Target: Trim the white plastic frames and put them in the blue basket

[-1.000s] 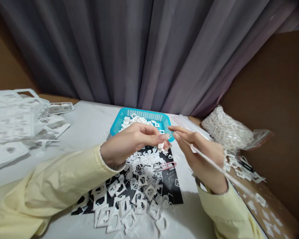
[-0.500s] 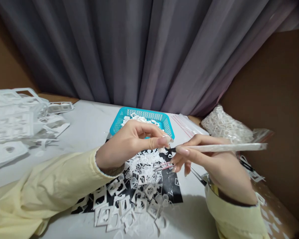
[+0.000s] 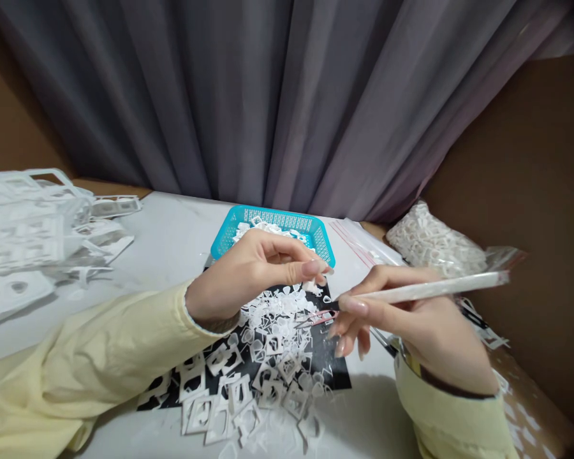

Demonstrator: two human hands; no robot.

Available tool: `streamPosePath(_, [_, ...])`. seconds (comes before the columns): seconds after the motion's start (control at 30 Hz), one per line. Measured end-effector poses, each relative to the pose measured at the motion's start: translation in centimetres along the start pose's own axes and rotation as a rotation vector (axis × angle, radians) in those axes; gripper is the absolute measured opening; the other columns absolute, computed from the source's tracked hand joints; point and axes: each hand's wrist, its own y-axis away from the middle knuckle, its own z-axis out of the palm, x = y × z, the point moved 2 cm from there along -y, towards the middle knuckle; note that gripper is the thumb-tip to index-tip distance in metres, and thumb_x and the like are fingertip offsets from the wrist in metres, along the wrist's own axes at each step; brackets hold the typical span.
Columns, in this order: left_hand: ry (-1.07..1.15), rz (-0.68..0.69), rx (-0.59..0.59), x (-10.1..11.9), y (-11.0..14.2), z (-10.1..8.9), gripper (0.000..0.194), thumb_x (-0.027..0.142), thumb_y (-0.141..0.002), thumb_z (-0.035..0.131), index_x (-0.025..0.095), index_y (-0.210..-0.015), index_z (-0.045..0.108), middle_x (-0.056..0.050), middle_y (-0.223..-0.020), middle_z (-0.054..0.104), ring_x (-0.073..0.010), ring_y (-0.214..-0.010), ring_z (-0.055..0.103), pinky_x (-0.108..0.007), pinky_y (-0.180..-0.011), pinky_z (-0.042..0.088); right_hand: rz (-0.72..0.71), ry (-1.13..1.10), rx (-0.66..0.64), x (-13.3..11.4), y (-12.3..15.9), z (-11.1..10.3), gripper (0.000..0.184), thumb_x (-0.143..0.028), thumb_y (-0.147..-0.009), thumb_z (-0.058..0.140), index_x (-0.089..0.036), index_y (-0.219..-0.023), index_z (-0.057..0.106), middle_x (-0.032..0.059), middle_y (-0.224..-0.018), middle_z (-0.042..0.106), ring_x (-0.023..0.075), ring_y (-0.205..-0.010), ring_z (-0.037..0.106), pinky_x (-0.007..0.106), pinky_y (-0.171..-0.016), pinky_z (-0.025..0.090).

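Note:
My left hand (image 3: 261,264) is closed in a pinch, thumb against forefinger, over the black mat (image 3: 335,370); whatever it may hold is too small to make out. A slim white pen-like tool (image 3: 435,287) with a dark tip lies between the thumb and forefinger of my right hand (image 3: 411,319). Its tip points left, a short gap away from my left fingertips. Beneath the hands, small white cut-out pieces (image 3: 277,309) are heaped on the mat. Pink-handled tweezers (image 3: 320,317) lie beside my right fingers, partly hidden by them.
Behind my left hand stands a blue basket (image 3: 224,233) holding white pieces. A clear bag of white pieces (image 3: 430,239) rests at the back right. White frame-like sheets (image 3: 23,236) are piled on the left. Square white frames (image 3: 239,395) lie along the mat's near edge. A grey curtain (image 3: 249,95) hangs behind.
My right hand and the white tool have shifted slightly right and down, so the tip is farther from my left fingers. My left hand has barely moved.

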Motion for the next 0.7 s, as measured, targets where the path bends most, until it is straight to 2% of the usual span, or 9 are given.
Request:
streamPosePath(0.07, [0.01,0.013,0.007,0.0,0.0,-0.1,0.013,0.022,-0.078,0.067,0.016,-0.068,0.073,-0.004,-0.079,0.071,-0.0163,-0.083,0.063,-0.025,-0.073,0.046,-0.055,0.095,0.081,-0.3,0.2,-0.7,0.009,-0.024,-0.081,0.066,-0.016,-0.085,0.066,0.0044,-0.069,0.072,0.0179,-0.056,0.07,0.022,-0.045,0.056])
streamPosePath(0.17, [0.012,0.056,0.008,0.0,0.0,-0.3,0.012,0.02,-0.079,0.066,0.017,-0.07,0.074,-0.003,-0.081,0.072,-0.0156,-0.084,0.064,-0.024,-0.073,0.047,-0.115,0.338,0.186,0.6,0.1,-2.8,0.023,-0.026,-0.088,0.056,-0.017,-0.108,0.06,0.0043,-0.072,0.072,0.017,-0.059,0.07,0.022,-0.047,0.057])
streamPosePath(0.2, [0.017,0.073,0.004,0.1,0.0,-0.3,0.012,0.019,-0.079,0.066,0.017,-0.071,0.074,-0.003,-0.081,0.072,-0.016,-0.086,0.064,-0.024,-0.075,0.047,-0.111,0.441,0.15,1.5,0.0,-3.5,0.026,-0.026,-0.093,0.046,-0.016,-0.115,0.056,0.006,-0.077,0.072,0.0169,-0.062,0.07,0.023,-0.049,0.058])
streamPosePath(0.27, [0.034,0.096,-0.004,0.2,0.1,-0.3,0.012,0.018,-0.08,0.065,0.018,-0.071,0.075,-0.003,-0.08,0.072,-0.0176,-0.091,0.064,-0.025,-0.079,0.048,-0.178,0.825,-0.051,4.1,-0.1,-4.4,0.038,-0.017,-0.097,0.028,-0.018,-0.132,0.043,0.0067,-0.087,0.072,0.0146,-0.071,0.07,0.024,-0.059,0.059])
streamPosePath(0.3, [0.044,0.095,-0.007,0.2,0.1,-0.3,0.012,0.017,-0.079,0.065,0.018,-0.071,0.075,-0.003,-0.079,0.072,-0.0183,-0.092,0.064,-0.026,-0.08,0.048,-0.191,0.906,-0.084,5.7,0.0,-4.8,0.041,-0.016,-0.095,0.033,-0.017,-0.135,0.04,0.0081,-0.091,0.071,0.0171,-0.076,0.07,0.029,-0.065,0.059])
streamPosePath(0.37, [0.064,0.073,-0.016,0.3,0.1,-0.2,0.013,0.017,-0.079,0.066,0.017,-0.071,0.075,-0.004,-0.077,0.071,-0.0197,-0.095,0.064,-0.026,-0.081,0.048,-0.203,0.999,-0.121,8.7,0.3,-5.0,0.041,-0.017,-0.093,0.039,-0.017,-0.134,0.042,0.014,-0.11,0.066,0.0224,-0.087,0.069,0.036,-0.074,0.058])
streamPosePath(0.47, [0.1,0.023,-0.031,0.3,0.0,-0.1,0.013,0.017,-0.079,0.065,0.017,-0.072,0.076,-0.004,-0.077,0.072,-0.02,-0.095,0.064,-0.026,-0.082,0.048,-0.235,1.081,-0.216,12.2,0.9,-4.1,0.038,-0.025,-0.09,0.049,-0.019,-0.128,0.049,0.0141,-0.129,0.054,0.0256,-0.108,0.061,0.038,-0.085,0.055])
streamPosePath(0.53, [0.107,-0.004,-0.031,0.3,0.0,-0.1,0.014,0.016,-0.079,0.065,0.018,-0.072,0.076,-0.004,-0.078,0.073,-0.0201,-0.097,0.063,-0.027,-0.083,0.048,-0.251,1.102,-0.258,13.5,1.2,-3.4,0.034,-0.023,-0.092,0.047,-0.019,-0.125,0.049,0.0131,-0.129,0.054,0.0239,-0.114,0.056,0.038,-0.089,0.053])
streamPosePath(0.7, [0.07,-0.015,-0.02,0.0,0.2,-0.3,0.011,0.019,-0.078,0.067,0.018,-0.074,0.077,-0.005,-0.083,0.074,-0.0195,-0.095,0.063,-0.027,-0.083,0.047,-0.237,1.046,-0.265,15.5,0.8,-2.3,0.03,-0.031,-0.091,0.052,-0.016,-0.117,0.053,0.0083,-0.117,0.056,0.0195,-0.099,0.058,0.04,-0.083,0.05])
